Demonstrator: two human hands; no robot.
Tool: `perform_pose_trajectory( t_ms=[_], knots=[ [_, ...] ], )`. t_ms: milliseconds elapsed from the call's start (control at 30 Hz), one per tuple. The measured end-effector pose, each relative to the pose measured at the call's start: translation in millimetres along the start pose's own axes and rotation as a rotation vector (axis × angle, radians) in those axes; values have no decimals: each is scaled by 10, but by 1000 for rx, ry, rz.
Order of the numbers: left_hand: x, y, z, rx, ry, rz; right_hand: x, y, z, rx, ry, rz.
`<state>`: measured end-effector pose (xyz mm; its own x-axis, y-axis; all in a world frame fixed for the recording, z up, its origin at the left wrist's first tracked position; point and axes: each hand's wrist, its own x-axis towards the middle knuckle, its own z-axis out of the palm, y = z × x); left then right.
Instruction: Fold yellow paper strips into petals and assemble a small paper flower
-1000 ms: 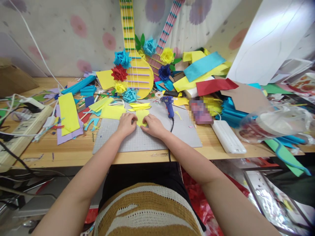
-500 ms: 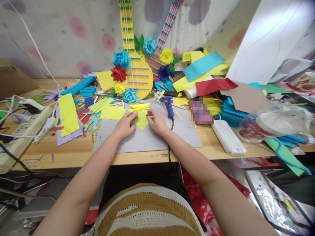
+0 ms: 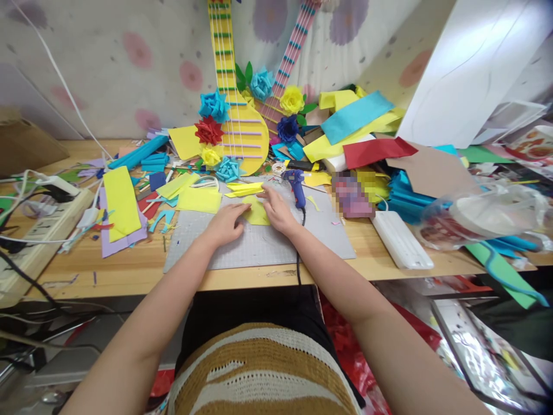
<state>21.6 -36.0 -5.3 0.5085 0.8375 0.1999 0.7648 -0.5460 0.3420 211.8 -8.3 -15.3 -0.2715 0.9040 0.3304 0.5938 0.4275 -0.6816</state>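
A small piece of yellow paper (image 3: pixel 258 214) lies on the grey cutting mat (image 3: pixel 242 253), partly covered by my hands. My left hand (image 3: pixel 227 223) rests at its left side, fingers stretched toward it and touching its edge. From the right, my right hand (image 3: pixel 279 211) lies over the paper's other side with its fingers spread. Just behind are folded yellow strips (image 3: pixel 244 188), near my right fingertips. A blue glue gun (image 3: pixel 296 187) stands to the right of my right hand, its black cord running down past my wrist. More yellow paper (image 3: pixel 199 200) lies left of the mat's middle.
Paper guitars, one yellow (image 3: pixel 248 132) and one pink (image 3: pixel 287 69), lean at the back with paper flowers. Coloured paper scraps are heaped on both sides. A white power bank-like box (image 3: pixel 401 241) lies right, a power strip (image 3: pixel 43 230) left.
The yellow paper has turned, its pointed corner no longer facing me. My left hand has moved slightly nearer and right; my right hand has shifted a little right, fingers reaching farther back.
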Motion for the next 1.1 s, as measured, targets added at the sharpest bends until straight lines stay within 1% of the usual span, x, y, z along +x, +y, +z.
perform_pose_trajectory(
  t_ms=[100,167,233,300,433,467,533,633,733,800,867,900,1000,1067,1100],
  knots=[
    [9,-17,17,140,49,-92,-6,9,-45,44,100,54],
    [-2,1,10,210,76,-131,-21,-3,-65,50,97,47],
    [-17,45,2,253,90,-133,-43,-37,-71,32,43,-7],
    [-24,99,6,265,101,-113,-70,-89,-70,-23,-11,-93],
    [-7,177,43,278,126,-123,-126,-198,-64,-177,41,-209],
    [0,184,52,281,126,-134,-137,-216,-57,-197,34,-227],
    [15,182,65,279,120,-156,-152,-233,-31,-222,-33,-256],
    [33,143,77,218,138,-211,-147,-229,39,-287,-159,-271],
    [45,72,89,30,179,-289,-117,-226,106,-370,-190,-272],
    [45,19,87,-124,203,-310,-95,-225,125,-391,-195,-269],
    [33,-33,67,-209,222,-269,-80,-212,117,-394,-195,-254],
    [22,-58,50,-213,222,-227,-75,-198,103,-392,-192,-240],
    [-23,-129,-16,-153,153,-101,-71,-139,43,-388,-176,-185],
    [-52,-171,-54,-118,110,-78,-73,-107,7,-383,-157,-154],
    [-63,-188,-67,-103,109,-85,-76,-99,-4,-379,-151,-153]
  ],
)
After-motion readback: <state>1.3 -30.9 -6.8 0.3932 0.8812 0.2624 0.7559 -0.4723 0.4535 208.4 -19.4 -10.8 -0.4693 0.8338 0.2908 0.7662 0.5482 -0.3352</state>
